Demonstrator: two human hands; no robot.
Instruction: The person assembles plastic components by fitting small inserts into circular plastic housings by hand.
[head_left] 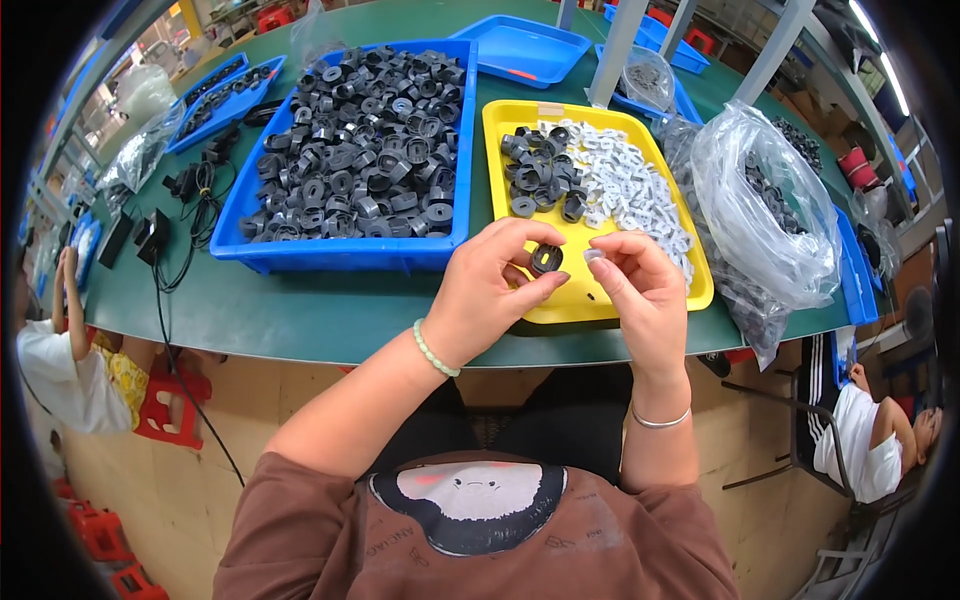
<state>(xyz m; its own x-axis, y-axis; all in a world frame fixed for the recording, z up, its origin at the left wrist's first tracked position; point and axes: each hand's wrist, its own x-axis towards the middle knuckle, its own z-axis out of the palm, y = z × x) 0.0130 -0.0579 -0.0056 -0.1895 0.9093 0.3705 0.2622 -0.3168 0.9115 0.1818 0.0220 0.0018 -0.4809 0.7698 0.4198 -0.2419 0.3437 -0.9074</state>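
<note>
Between the thumb and fingers of my left hand [492, 288] is a small round black plastic part [546, 260] with a slot in its face. My right hand [645, 285] pinches a small white plastic piece [594, 255] just to the right of it, and the two parts are apart. Both hands are over the near edge of a yellow tray [560, 308]. In that tray, black parts [540, 170] lie at the left and a heap of white pieces [630, 180] at the right.
A large blue bin [345, 257] heaped with black parts stands left of the tray. Clear plastic bags [765, 220] of black parts sit at the right. Behind are a blue tray [525, 50] and grey posts [618, 50]. Black cables [200, 200] lie at left. Other people sit on both sides.
</note>
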